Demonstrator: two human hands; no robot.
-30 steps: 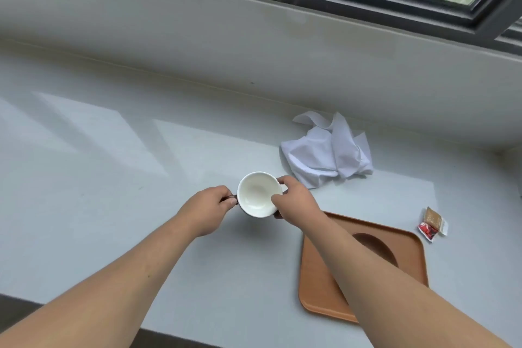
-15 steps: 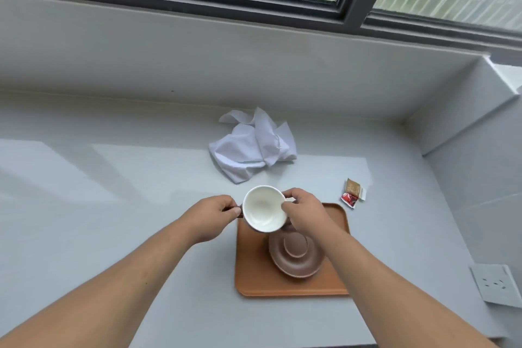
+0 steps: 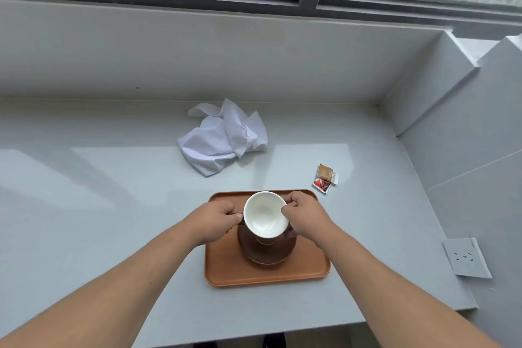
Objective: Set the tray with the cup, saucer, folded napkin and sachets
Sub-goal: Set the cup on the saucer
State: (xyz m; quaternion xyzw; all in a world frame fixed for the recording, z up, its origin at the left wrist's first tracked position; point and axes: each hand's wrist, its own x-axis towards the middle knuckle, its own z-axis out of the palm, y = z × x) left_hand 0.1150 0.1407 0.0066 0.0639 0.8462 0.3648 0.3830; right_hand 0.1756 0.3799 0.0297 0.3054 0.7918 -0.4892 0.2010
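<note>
Head view: I hold the cup (image 3: 265, 215) over the saucer (image 3: 267, 251), which sits mid-tray (image 3: 226, 274), the tray near the counter's (image 3: 84, 206) front edge. My left hand (image 3: 214, 220) is curled, thumb and forefinger pinched at the cup's left side, where I take the handle to be, though it is hidden. My right hand (image 3: 303, 216) pinches the rim on the right with its fingertips. Whether the cup's foot already touches the saucer I cannot tell.

The cup looks like glazed ware: stiff, light, slick and breakable, best gripped at handle and rim and lowered gently. The napkin (image 3: 223, 141) lies crumpled and unfolded toward the counter's back edge; soft, it wants flattening, then lifting by the corners. The sachets (image 3: 325, 178) lie just off the tray's far right corner, thin and light, a fingertip pinch.
</note>
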